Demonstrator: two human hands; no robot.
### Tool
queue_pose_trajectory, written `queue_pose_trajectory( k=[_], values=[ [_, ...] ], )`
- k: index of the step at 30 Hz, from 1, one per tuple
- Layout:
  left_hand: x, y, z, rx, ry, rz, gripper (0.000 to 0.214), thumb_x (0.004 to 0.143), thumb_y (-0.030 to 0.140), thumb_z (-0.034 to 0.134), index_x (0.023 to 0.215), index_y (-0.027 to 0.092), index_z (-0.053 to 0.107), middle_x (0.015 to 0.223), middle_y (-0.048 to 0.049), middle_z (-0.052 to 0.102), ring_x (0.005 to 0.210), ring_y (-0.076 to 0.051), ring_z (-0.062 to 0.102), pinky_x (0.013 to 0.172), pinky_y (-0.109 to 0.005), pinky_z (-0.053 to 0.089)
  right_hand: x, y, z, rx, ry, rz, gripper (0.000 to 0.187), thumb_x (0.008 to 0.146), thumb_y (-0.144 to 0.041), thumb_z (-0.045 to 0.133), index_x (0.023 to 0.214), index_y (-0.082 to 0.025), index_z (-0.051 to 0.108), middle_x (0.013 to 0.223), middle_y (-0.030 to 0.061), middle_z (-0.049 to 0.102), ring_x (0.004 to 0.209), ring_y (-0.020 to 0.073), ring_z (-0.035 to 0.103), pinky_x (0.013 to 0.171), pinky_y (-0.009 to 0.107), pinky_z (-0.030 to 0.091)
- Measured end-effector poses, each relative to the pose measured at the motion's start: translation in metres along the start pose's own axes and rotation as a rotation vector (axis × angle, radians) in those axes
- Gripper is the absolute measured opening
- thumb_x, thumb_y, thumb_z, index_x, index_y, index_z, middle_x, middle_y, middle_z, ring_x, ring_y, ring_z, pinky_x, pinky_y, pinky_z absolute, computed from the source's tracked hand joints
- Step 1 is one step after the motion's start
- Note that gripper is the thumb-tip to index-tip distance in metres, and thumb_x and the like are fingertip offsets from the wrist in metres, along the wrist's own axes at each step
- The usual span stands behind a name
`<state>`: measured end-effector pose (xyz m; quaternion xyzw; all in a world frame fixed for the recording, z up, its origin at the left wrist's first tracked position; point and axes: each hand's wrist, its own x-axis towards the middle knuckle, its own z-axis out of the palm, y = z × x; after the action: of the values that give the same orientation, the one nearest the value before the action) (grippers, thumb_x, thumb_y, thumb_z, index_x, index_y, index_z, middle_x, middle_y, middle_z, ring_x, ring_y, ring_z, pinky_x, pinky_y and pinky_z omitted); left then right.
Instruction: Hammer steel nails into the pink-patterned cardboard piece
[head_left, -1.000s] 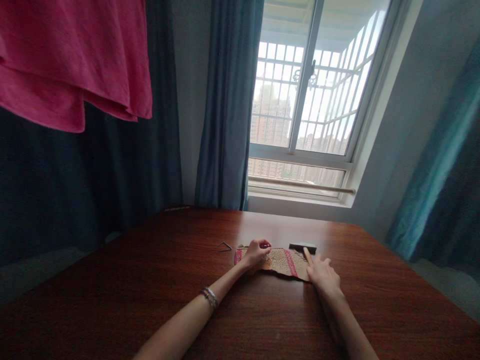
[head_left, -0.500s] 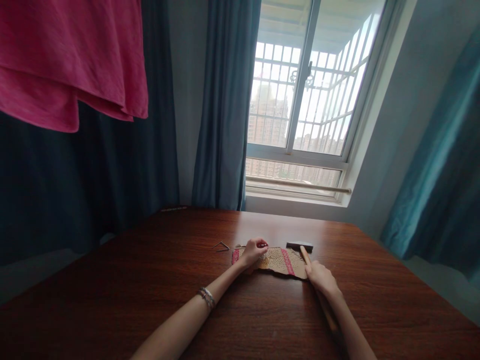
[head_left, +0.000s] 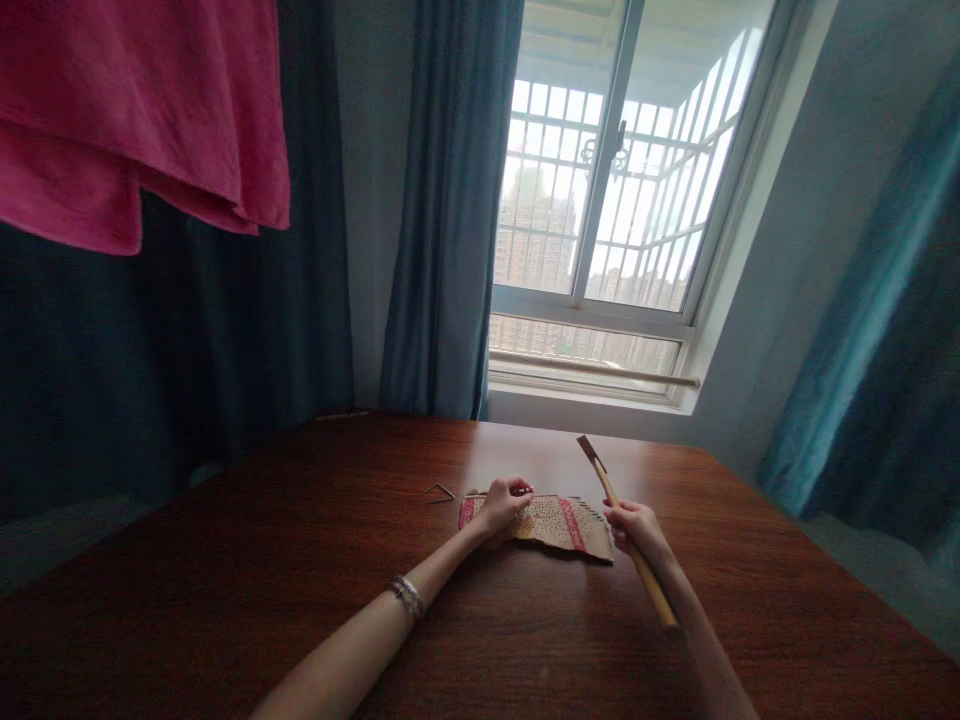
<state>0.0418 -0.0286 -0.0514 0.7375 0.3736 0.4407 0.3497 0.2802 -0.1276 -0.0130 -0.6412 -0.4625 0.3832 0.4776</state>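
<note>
In my right hand [head_left: 637, 530] is a hammer [head_left: 645, 582], gripped partway along its wooden handle. Its dark metal head is raised above the table, up and to the left of the hand. A torn piece of cardboard [head_left: 547, 525], with pink bands and many small dark holes or dots, lies flat on the table. Over its left half rests my left hand [head_left: 508, 505], fingers pinched together near the far edge. Whatever sits between those fingertips is too small to make out. Left of the cardboard lie thin metal pieces [head_left: 442, 493], set at an angle to each other.
The brown wooden table [head_left: 337, 580] reaches to the wall below a barred window [head_left: 600, 200]. Blue curtains [head_left: 446, 220] hang on both sides. A pink cloth [head_left: 142, 110] hangs at the upper left.
My right hand has lifted the hammer off the table; its head has risen and turned. My left hand keeps its pinch over the cardboard.
</note>
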Motion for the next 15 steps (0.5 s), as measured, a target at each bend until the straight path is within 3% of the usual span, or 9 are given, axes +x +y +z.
queue_pose_trajectory(
  k=[3,5,10,15],
  values=[
    [0.001,-0.003,0.001,0.019,0.0,0.008,0.019,0.068,0.025,0.056,0.078,0.013,0.067,0.077,-0.0041,0.067,0.073,-0.015,0.06,0.069,-0.024,0.046,-0.013,-0.015,0.007,0.556,-0.182,-0.011,0.036,0.062,-0.03,0.065,0.093,-0.014,0.055,0.05,-0.0095,0.039,0.033,0.0018,0.028,0.032,0.015,0.022],
    [0.001,-0.004,0.001,0.023,-0.003,0.012,0.019,0.068,0.025,0.056,0.079,0.013,0.067,0.077,-0.0044,0.067,0.074,-0.015,0.06,0.069,-0.024,0.046,-0.023,-0.023,0.011,0.756,-0.299,0.02,0.036,0.062,-0.028,0.067,0.094,-0.013,0.056,0.05,-0.0098,0.039,0.033,0.0005,0.027,0.031,0.013,0.02],
    [0.001,-0.002,0.0,0.037,-0.01,0.017,0.019,0.069,0.025,0.056,0.079,0.013,0.067,0.078,-0.0047,0.067,0.075,-0.015,0.061,0.07,-0.024,0.046,-0.043,-0.029,0.024,0.776,-0.426,0.117,0.029,0.062,-0.025,0.068,0.087,-0.011,0.059,0.046,-0.0096,0.037,0.031,0.0005,0.026,0.029,0.014,0.019],
    [0.001,-0.004,0.001,0.059,0.003,0.026,0.02,0.07,0.026,0.057,0.08,0.013,0.067,0.078,-0.0046,0.067,0.074,-0.015,0.061,0.068,-0.024,0.046,-0.047,-0.03,0.031,0.803,-0.539,0.134,0.038,0.064,-0.028,0.068,0.097,-0.012,0.058,0.044,-0.0113,0.034,0.029,-0.0003,0.022,0.028,0.014,0.014]
  ],
)
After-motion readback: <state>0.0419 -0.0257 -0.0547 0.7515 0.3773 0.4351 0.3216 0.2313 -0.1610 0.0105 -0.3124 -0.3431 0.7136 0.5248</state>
